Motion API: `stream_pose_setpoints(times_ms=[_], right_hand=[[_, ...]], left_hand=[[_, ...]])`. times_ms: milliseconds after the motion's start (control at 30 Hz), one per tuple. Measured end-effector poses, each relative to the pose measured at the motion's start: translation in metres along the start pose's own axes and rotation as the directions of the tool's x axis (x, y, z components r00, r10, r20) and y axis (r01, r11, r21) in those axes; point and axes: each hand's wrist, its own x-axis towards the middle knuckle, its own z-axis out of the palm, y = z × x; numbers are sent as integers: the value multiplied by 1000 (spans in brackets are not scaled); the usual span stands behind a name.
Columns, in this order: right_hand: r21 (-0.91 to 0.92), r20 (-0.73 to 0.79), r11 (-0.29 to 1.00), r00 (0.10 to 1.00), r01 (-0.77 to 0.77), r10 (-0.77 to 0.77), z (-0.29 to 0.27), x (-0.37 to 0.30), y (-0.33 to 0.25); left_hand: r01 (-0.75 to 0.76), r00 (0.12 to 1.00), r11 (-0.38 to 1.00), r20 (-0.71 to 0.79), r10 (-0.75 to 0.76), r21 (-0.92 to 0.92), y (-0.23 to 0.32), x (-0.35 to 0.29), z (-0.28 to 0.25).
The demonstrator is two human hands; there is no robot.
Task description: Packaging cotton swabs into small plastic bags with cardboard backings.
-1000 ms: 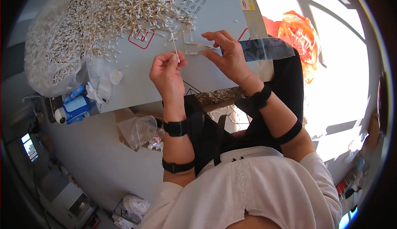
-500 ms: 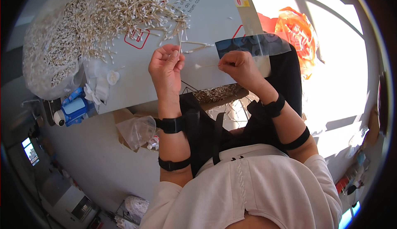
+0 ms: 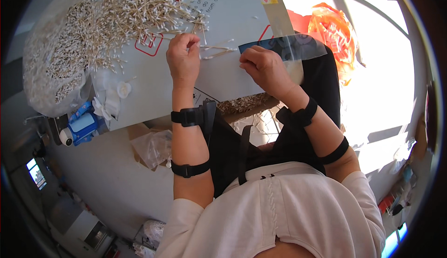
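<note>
A big heap of cotton swabs [image 3: 139, 9] with pale sticks and white tips spreads over the grey printed surface [image 3: 219, 78], spilling from a clear plastic bag [image 3: 37, 81] at the left. My left hand [image 3: 184, 60] is at the heap's near right edge, its fingers bent together; whatever they pinch is hidden. A few loose cotton swabs [image 3: 220, 53] lie between my hands. To the right, my right hand [image 3: 267, 69] has its fingers curled in and thumb pressed against them, beside a dark, glossy sheet of film [image 3: 298, 48]. Its grip is hidden too.
A blue-and-white container [image 3: 84, 125] and white scraps [image 3: 109, 104] sit by the left corner. Below the surface's front edge are more swabs [image 3: 247, 104] in a box and a crumpled clear bag [image 3: 153, 148]. An orange plastic bag [image 3: 333, 34] lies at the right.
My left hand has moved away from me toward the heap, and the swab upright in it no longer shows. My right hand rose slightly leftward; the thin white-tipped stick at its fingers is out of sight.
</note>
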Motion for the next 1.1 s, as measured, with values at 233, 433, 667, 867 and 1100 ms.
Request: stream_pose_setpoints(times_ms=[233, 433, 667, 867, 1100], right_hand=[[-165, -131, 970, 971, 180, -202, 34, 23, 11], [-282, -106, 935, 962, 215, -253, 41, 22, 15], [-282, -110, 944, 971, 172, -210, 40, 26, 10], [-374, 84, 893, 968, 252, -238, 20, 9, 10], [-222, 345, 944, 925, 245, -159, -3, -24, -6]], left_hand=[[-89, 995, 957, 70, 72, 276, -1, -36, -2], [-71, 997, 966, 29, 66, 250, 4, -38, -1], [-142, 989, 949, 80, 124, 283, 3, -38, -1], [-127, 990, 958, 96, 105, 259, -3, -40, -2], [-105, 991, 968, 101, 84, 230, -3, -41, -2]])
